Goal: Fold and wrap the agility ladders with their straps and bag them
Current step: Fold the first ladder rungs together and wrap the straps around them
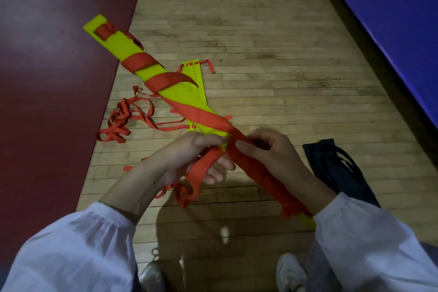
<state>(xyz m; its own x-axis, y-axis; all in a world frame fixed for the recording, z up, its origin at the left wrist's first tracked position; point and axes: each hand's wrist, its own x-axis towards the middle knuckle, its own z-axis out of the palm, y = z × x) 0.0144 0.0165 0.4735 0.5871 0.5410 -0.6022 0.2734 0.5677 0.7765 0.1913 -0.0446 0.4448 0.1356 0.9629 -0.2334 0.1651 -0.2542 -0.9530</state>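
Observation:
A folded stack of yellow ladder rungs [118, 47] runs diagonally from upper left to lower right, held above the floor, with a red strap [201, 114] spiralled round it. My left hand [189, 154] grips the loose end of the strap [203, 168] under the bundle. My right hand [265, 149] holds the tightly wrapped lower part of the bundle, thumb on top. A second ladder [198, 83] lies flat on the floor beneath, its red straps [125, 118] tangled to the left. A dark bag [336, 168] lies on the floor at the right.
I stand on a wooden floor [272, 54]. A dark red mat [47, 78] covers the left side and a blue padded panel [391, 7] rises at the upper right. My white shoes [289, 272] show at the bottom edge.

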